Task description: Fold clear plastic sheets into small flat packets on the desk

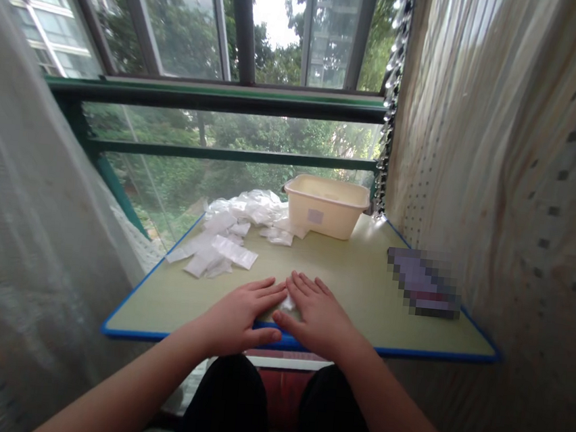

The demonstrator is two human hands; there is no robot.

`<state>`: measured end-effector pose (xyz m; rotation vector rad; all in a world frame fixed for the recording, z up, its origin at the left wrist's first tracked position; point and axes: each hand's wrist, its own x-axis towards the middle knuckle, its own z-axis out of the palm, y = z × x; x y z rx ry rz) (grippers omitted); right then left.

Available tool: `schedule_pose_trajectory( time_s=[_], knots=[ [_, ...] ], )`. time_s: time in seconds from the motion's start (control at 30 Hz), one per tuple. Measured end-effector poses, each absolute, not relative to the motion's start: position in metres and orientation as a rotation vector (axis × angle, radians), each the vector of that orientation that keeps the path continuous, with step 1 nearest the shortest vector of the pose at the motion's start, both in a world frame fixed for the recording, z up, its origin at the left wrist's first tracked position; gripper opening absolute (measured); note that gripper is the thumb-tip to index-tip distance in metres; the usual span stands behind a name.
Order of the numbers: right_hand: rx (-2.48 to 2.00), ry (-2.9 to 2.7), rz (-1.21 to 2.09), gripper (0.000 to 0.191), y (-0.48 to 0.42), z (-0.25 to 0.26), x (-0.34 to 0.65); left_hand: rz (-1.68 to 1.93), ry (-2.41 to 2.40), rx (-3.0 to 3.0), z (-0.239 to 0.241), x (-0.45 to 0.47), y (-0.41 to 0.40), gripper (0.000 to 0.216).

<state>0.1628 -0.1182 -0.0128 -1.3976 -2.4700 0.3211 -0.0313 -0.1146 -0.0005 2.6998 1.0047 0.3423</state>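
Both hands rest at the front edge of a pale table with a blue rim. My left hand [248, 311] lies palm down with its fingers stretched out and the thumb apart. Mirroring it, my right hand [314, 313] is flat too, its fingers extended and angled toward the left one. Between and partly under the fingers shows a small piece of a white, plastic-like packet [288, 303]; most of it is hidden. Beyond my left hand lies a loose heap of white, translucent plastic bags [234, 249], some flat and overlapping.
A cream plastic bin [326, 209] stands at the back of the table [353, 277]. On the right lies a dark, blurred-out flat object [423, 283]. A window with a green rail [233, 155] is behind, and curtains [507, 162] hang at both sides.
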Motion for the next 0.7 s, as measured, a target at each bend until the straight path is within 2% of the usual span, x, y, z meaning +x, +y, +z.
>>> schedule_pose_trajectory(
  time_s=[0.23,0.53,0.7],
  knots=[
    [-1.257,-2.188,0.502,0.04,-0.111,-0.017,0.173,0.503,1.079,2.506,-0.006,-0.036,-0.112,0.055],
    [-1.141,-2.027,0.489,0.024,-0.108,-0.02,0.175,0.843,1.357,2.36,-0.018,-0.031,-0.098,0.037],
    [-1.172,-2.022,0.453,0.026,-0.108,-0.022,0.173,0.89,1.577,2.416,-0.018,-0.031,-0.096,0.037]
  ],
)
